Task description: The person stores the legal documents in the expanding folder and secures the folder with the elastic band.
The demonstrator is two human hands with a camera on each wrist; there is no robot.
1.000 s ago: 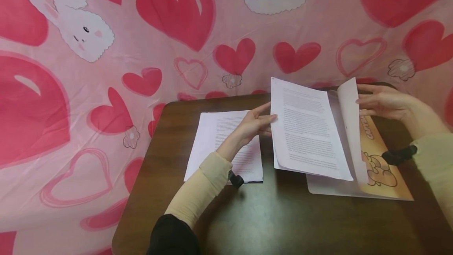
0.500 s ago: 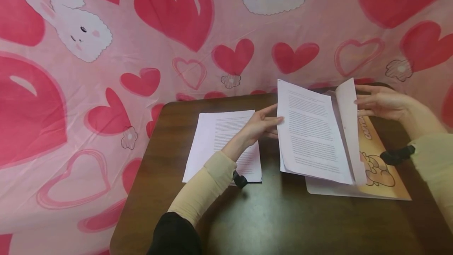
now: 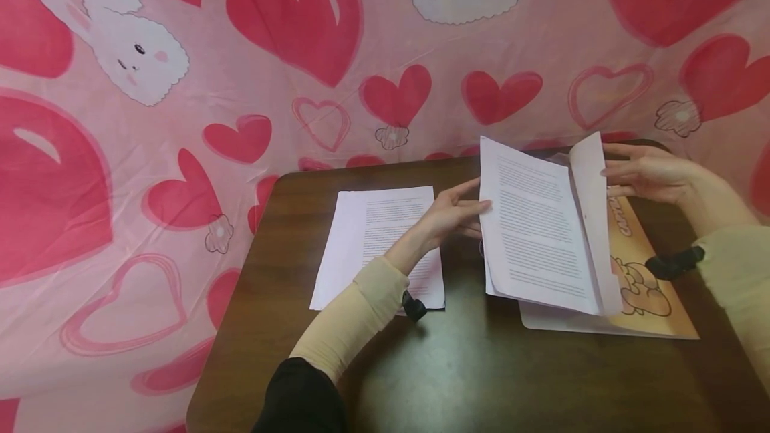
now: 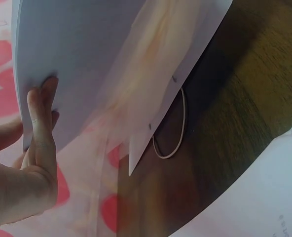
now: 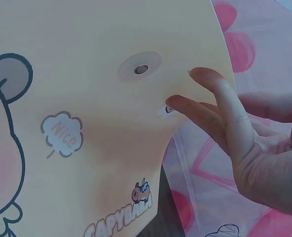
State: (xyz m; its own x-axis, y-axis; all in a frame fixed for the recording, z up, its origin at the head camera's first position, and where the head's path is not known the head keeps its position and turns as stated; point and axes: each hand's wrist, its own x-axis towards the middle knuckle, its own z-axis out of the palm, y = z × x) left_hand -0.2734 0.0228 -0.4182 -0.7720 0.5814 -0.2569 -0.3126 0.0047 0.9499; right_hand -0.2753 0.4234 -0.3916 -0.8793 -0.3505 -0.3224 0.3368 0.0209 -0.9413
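Observation:
My left hand [image 3: 451,216] holds a sheaf of printed sheets [image 3: 535,232] by its left edge, thumb in front and fingers behind. The sheaf is tilted above the table, its right edge against the raised cover of a folder [image 3: 652,289]. My right hand [image 3: 656,176] grips the cover's edge at the upper right. Seen in the right wrist view, the cover [image 5: 87,84] is cream, with a cartoon capybara and a round fastener, fingers on both sides of it. An elastic loop [image 4: 184,113] hangs from a straight edge in the left wrist view.
Another stack of printed sheets [image 3: 343,246] lies on the brown wooden table [image 3: 469,373], left of the folder and partly behind the left forearm. A pink cloth [image 3: 337,39] with hearts and rabbits hangs behind the table's far edge.
My left hand has carried the sheaf rightward, closer against the folder's raised cover. My right hand stays nearly where it was, holding the cover up.

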